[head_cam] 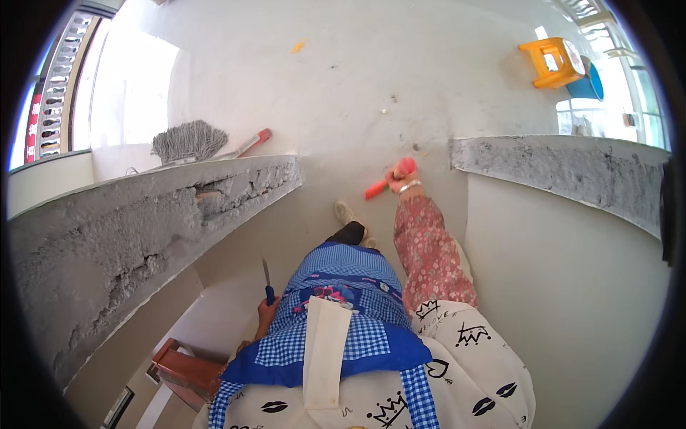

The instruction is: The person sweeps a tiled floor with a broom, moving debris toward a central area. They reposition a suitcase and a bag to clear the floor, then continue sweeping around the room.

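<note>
Low at the left, beside the blue checked apron (pixel 321 268), my left hand (pixel 267 310) grips a knife (pixel 268 284) by its blue handle, with the thin blade pointing ahead. Stretched forward over the pale floor, my right hand (pixel 397 182) holds something red-orange and elongated (pixel 377 189). A pinkish-red rounded end (pixel 405 167) shows on the far side of the fingers. Blur leaves unclear whether these are one piece or two, or what they are. A silver-coloured bangle (pixel 410 186) circles the right wrist, below a floral red sleeve (pixel 429 241).
Rough concrete wall edges flank me, one on the left (pixel 144 230) and one on the right (pixel 557 161). Past the left one lies a grey string mop (pixel 190 140). A yellow plastic stool (pixel 560 64) and blue bucket (pixel 592 80) stand far right. Brown wooden furniture (pixel 187 370) is behind left.
</note>
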The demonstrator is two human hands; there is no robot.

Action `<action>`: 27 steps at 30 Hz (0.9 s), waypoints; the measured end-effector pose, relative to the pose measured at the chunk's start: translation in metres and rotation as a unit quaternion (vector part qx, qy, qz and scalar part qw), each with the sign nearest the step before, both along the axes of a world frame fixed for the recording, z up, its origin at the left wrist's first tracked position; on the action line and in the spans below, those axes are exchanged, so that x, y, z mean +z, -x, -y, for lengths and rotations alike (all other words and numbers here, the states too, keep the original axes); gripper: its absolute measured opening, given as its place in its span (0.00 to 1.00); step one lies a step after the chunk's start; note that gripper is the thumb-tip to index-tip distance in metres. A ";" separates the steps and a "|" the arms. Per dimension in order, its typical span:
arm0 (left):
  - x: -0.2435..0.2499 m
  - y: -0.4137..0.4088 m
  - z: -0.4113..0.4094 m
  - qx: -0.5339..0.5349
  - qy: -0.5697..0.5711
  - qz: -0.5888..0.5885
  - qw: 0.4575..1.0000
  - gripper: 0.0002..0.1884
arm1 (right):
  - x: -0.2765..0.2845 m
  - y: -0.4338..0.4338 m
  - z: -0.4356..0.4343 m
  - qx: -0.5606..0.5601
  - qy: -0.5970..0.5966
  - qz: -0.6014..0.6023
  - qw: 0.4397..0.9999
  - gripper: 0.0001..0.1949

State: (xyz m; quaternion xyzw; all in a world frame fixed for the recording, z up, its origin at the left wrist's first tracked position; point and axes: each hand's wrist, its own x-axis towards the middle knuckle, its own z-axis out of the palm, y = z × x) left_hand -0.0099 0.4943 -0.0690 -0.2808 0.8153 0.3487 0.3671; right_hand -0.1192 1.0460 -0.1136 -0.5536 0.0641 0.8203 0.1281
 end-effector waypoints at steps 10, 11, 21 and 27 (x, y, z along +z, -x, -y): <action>0.014 0.034 -0.066 0.016 -0.073 -0.045 0.996 0.11 | 0.055 -0.121 -0.066 0.158 -0.135 -0.207 0.956 0.02; 0.013 0.035 -0.068 0.015 -0.077 -0.048 0.996 0.11 | 0.066 -0.140 -0.061 0.201 -0.160 -0.164 0.952 0.04; 0.030 0.029 -0.109 -0.028 -0.027 0.023 0.999 0.14 | 0.039 -0.281 -0.103 0.620 -0.540 -0.108 0.559 0.11; 0.025 0.004 -0.116 0.012 0.006 -0.004 1.000 0.16 | -0.059 -0.173 -0.130 0.170 -0.042 -0.120 0.977 0.14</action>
